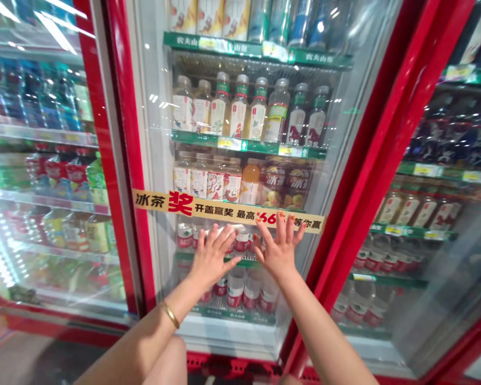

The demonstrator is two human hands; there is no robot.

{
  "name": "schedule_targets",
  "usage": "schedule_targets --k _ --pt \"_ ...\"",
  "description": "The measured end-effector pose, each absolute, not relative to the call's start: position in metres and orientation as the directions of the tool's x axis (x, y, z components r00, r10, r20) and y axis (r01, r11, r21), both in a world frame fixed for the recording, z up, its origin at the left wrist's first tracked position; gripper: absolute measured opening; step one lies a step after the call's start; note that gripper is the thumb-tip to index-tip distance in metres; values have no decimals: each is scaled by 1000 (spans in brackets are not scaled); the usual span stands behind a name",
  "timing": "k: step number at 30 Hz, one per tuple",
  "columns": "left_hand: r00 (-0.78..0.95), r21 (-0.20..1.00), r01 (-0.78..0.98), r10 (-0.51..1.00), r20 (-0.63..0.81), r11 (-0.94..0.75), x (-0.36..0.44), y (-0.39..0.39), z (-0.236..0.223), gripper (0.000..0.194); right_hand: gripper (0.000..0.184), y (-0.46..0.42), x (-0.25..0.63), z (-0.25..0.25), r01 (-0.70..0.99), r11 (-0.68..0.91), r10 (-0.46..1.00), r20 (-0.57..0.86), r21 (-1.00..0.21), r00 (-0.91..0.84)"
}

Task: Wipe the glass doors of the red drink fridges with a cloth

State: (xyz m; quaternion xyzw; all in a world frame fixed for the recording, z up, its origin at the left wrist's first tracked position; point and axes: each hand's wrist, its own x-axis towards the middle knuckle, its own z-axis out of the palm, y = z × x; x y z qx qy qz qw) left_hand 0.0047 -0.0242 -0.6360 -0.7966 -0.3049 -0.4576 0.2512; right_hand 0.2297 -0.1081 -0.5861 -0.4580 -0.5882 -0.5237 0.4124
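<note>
My left hand [212, 251] is spread open in front of the glass door [152, 107] of a red-framed drinks cooler, just below a yellow banner strip [224, 210] with black and red lettering. A small whitish patch shows behind its fingertips; I cannot make out what it is. My right hand [279, 248], also with fingers apart, overlaps the banner's right part and hides some of its print. Both palms face the door; whether they press on the glass is hard to tell. Neither hand visibly holds anything. A gold bangle [170, 315] circles my left wrist.
Behind the glass, bottled drinks [238, 109] stand on shelves with green edge strips [260, 145] and price tags. Another cooler with bottles [80, 174] is at left, and a third with bottles [404, 206] at right. Red frame posts [369, 149] divide them. My knee [170, 358] shows below.
</note>
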Motion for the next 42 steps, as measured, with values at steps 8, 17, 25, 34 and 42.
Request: schedule_targets --k 8,17,25,34,42 --pt "-234 422 786 414 879 -452 -52 6 -582 99 85 -88 231 -546 886 -35 210 870 462 -446" --pt "214 -39 813 236 948 -581 -35 -11 -642 86 77 -88 230 -548 893 -10 164 882 450 -443" --pt "-85 238 757 271 959 -608 -13 -1 -562 99 81 -88 229 -548 896 -3 153 885 445 -439" --pt "-2 217 815 372 928 -537 -67 9 -623 88 76 -88 229 -548 895 -8 168 882 447 -439" --pt "75 126 765 281 957 -631 -21 -7 -601 94 81 -87 228 -548 900 -8 154 890 436 -430"
